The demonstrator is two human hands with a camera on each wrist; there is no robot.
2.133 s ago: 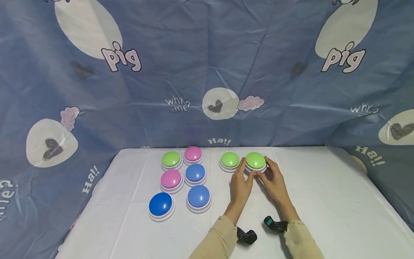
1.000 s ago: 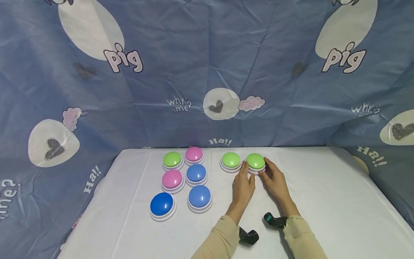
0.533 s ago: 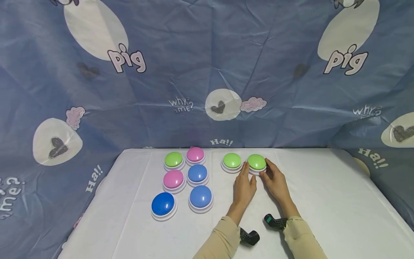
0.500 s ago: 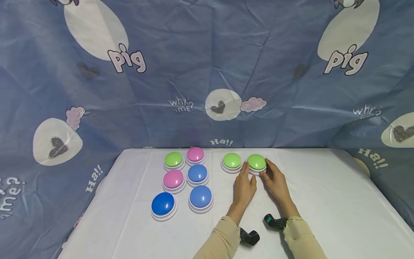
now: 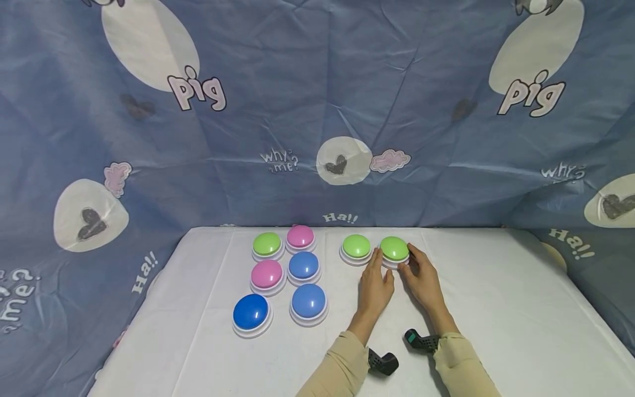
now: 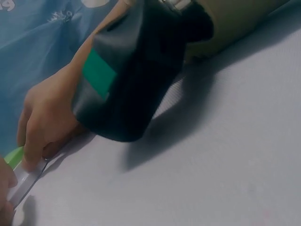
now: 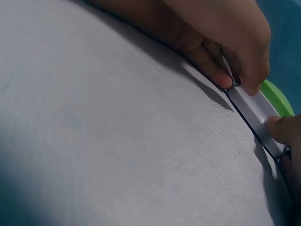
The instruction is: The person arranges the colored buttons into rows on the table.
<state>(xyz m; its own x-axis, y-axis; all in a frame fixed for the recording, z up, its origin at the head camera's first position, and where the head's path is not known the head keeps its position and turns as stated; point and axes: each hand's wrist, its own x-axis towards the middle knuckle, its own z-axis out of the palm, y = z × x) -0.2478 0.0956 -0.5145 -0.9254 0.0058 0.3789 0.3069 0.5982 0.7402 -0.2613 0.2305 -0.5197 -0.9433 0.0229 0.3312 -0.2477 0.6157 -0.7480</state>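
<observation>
From one o'clock the left hand (image 7: 230, 33) grips a green-topped button (image 7: 263, 104) at three o'clock; the right hand (image 7: 292, 134) presses its thumb to the white base (image 7: 254, 117).

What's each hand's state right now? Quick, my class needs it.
Left hand: closed, holding the left side of the rightmost round, white-based, green-domed plastic button.
Right hand: closed, holding that same button's right side.

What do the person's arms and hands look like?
The left sleeve and right sleeve are beige. The left hand and right hand wear no gloves. A bent black gadget sticks out at the left wrist; another black gadget, at the right wrist, has a green patch.
</observation>
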